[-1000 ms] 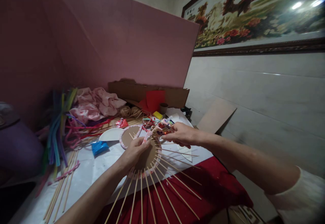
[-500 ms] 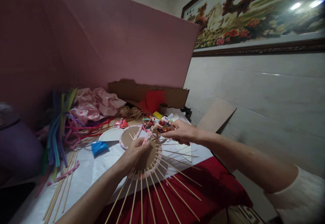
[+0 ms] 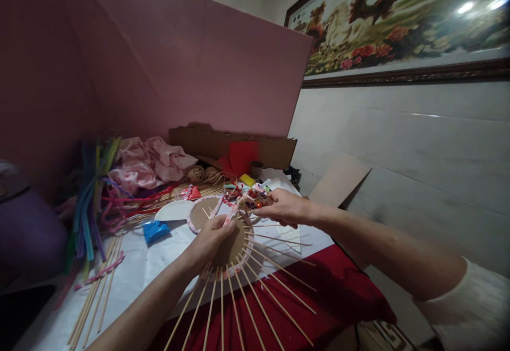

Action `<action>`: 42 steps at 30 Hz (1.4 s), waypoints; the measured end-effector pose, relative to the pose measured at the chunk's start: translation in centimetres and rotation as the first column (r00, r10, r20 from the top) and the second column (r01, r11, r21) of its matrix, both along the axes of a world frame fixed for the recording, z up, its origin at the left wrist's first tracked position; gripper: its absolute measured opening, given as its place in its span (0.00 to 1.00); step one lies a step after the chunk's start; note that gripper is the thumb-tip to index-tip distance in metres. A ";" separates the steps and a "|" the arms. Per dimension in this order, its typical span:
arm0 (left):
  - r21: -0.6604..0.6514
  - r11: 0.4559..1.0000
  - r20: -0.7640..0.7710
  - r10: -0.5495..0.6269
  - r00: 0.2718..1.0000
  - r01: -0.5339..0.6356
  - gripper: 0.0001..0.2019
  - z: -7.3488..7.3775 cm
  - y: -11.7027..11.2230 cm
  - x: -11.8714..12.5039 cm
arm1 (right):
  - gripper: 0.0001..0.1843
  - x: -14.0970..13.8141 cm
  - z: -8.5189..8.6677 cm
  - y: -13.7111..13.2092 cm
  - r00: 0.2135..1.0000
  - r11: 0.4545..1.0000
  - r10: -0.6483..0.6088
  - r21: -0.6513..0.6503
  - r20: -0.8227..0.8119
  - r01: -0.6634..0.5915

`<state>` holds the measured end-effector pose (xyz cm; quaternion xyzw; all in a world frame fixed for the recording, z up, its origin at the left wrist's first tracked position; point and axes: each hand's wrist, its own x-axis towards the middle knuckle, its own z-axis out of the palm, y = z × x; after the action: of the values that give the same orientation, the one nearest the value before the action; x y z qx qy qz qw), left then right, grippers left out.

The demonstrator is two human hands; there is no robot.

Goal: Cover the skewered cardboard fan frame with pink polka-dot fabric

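Observation:
My left hand (image 3: 213, 237) grips the edge of a round cardboard disc (image 3: 231, 250) between thumb and fingers. A pink-and-white fabric strip runs round the disc's rim, and thin wooden sticks (image 3: 251, 292) fan out from its near and right sides. In my right hand (image 3: 289, 207) is a flower-patterned glue gun (image 3: 257, 198) with a small orange light glowing on it. Its front end is at the disc's far edge, close to my left thumb; the tip is too small to make out. Behind lies a second cardboard disc (image 3: 201, 214) with a similar fabric rim.
On the white-covered table lie a blue packet (image 3: 155, 231), loose sticks (image 3: 98, 292) and a pale half-round piece (image 3: 173, 211). Coloured pipe cleaners (image 3: 90, 202), pink cloth (image 3: 153, 162) and twine balls (image 3: 196, 174) sit farther back. Red cloth (image 3: 334, 292) covers the near side.

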<state>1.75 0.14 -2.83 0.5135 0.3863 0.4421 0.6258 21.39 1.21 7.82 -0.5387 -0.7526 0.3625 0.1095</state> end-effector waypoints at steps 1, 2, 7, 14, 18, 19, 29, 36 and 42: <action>-0.002 1.000 0.002 0.001 1.000 -0.001 0.17 0.0 0.0 0.0 | 0.21 0.0 0.0 0.0 1.000 1.000 -0.006 0.000 0.002 0.006; -0.003 1.000 0.004 0.000 1.000 0.000 0.17 0.0 0.0 0.0 | 0.21 0.0 0.0 0.0 1.000 1.000 -0.010 -0.001 0.002 0.010; -0.005 1.000 0.014 0.002 1.000 -0.002 0.17 0.1 -0.1 0.1 | 0.20 -0.1 0.1 0.0 1.000 1.000 -0.010 -0.002 -0.010 0.010; -0.001 1.000 0.024 -0.004 1.000 0.004 0.16 -0.1 0.0 0.0 | 0.20 0.0 0.1 0.0 1.000 1.000 -0.014 -0.007 0.014 0.014; -0.010 1.000 0.028 -0.009 1.000 0.009 0.16 0.1 0.0 -0.1 | 0.20 0.1 0.2 -0.1 0.999 1.000 -0.012 0.000 0.034 0.012; -0.010 1.000 0.028 -0.007 1.000 0.007 0.16 0.2 -0.1 -0.1 | 0.20 0.1 0.2 -0.1 0.999 1.000 -0.011 0.000 0.035 0.011; -0.019 1.000 0.012 0.009 1.000 -0.008 0.17 0.5 -0.3 -0.1 | 0.20 0.3 0.0 -0.2 0.999 1.000 -0.007 -0.021 0.036 0.008; -0.029 0.999 -0.001 0.019 1.000 -0.019 0.16 0.9 -0.5 0.1 | 0.21 0.4 0.3 -0.5 0.999 1.000 -0.012 -0.020 0.051 0.013; -0.027 0.999 0.001 0.020 1.000 -0.020 0.17 1.0 -0.5 0.2 | 0.21 0.2 0.5 -0.7 0.998 0.999 -0.023 -0.040 0.057 0.025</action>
<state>1.92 -0.34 -1.83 0.5009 0.3968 0.4436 0.6285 21.62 0.55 8.27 -0.5599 -0.7412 0.3612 0.0816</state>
